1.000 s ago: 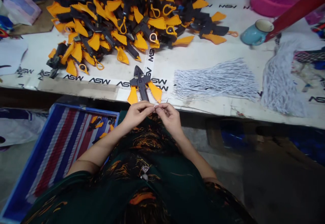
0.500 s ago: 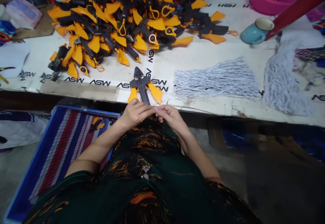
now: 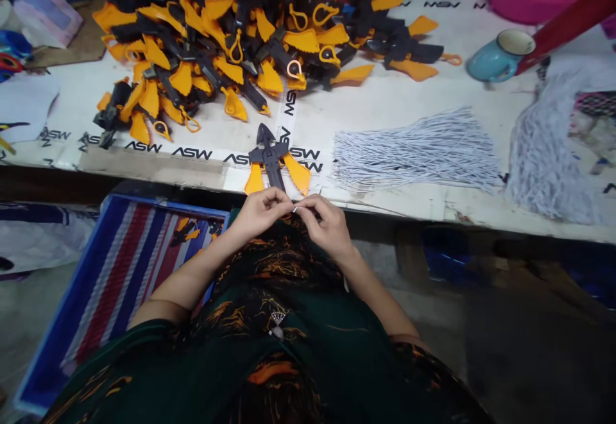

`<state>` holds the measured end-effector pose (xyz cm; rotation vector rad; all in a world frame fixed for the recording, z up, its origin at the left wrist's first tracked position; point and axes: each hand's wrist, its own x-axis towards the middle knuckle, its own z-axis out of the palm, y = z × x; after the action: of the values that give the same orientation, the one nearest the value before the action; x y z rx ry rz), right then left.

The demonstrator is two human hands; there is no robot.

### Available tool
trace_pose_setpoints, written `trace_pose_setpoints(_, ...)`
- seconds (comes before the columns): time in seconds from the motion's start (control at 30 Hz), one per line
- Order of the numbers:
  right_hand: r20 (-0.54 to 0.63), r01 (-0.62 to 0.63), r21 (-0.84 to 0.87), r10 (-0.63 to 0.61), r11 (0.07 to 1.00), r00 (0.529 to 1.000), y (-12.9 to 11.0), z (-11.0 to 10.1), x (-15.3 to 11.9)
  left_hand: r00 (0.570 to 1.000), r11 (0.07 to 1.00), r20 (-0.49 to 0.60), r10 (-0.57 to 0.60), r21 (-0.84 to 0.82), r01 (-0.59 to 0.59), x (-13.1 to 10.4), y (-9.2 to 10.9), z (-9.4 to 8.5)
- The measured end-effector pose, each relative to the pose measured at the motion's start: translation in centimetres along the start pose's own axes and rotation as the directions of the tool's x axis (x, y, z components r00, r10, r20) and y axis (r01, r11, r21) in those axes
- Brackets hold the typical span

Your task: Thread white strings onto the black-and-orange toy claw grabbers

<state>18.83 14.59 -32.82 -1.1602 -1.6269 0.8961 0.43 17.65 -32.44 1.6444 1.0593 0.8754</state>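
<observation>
My left hand (image 3: 264, 211) and my right hand (image 3: 327, 222) meet at the table's front edge, fingertips pinched together. Between them shows a tiny bit of white string (image 3: 295, 208); the rest of it is hidden by the fingers. Just beyond lies a black plastic toy bird (image 3: 270, 158) with orange wings, its pointed head away from me. Its near end reaches the fingers of my left hand, and whether they touch I cannot tell. To the right, a flat bundle of cut white strings (image 3: 414, 151) is spread on the table.
A big heap of black-and-orange toys (image 3: 216, 45) covers the back left. At right stand a blue enamel mug (image 3: 495, 58), a pink basin (image 3: 524, 0) and a second string bundle (image 3: 543, 154). Below the table, a blue-framed tray (image 3: 103, 219) with striped lining sits left.
My hands stay together at the table edge, with the fingers bent a little differently around the white string. The whole view has shifted slightly; the toy bird lies as before.
</observation>
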Motion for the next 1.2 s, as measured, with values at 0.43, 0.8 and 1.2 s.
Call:
trace_pose_setpoints(0.43,-0.012,-0.367,0.187,0.376,0.911,0.927,0.3,1.1,-0.1,0.937,0.898,-0.067,0.344,0.316,-0.307,-0.4,-0.5,0.9)
trace_pose_setpoints(0.8,0.080,-0.045,0.085,0.038,0.995,0.996,0.7,0.7,-0.3,0.991,0.995,-0.136,0.013,0.097,0.000,-1.3,-0.3,2.0)
trace_pose_setpoints(1.2,0.232,-0.334,0.272,0.276,0.902,0.933,0.1,0.6,-0.3,0.896,0.857,-0.084,0.437,0.341,-0.386,-1.6,-1.4,0.4)
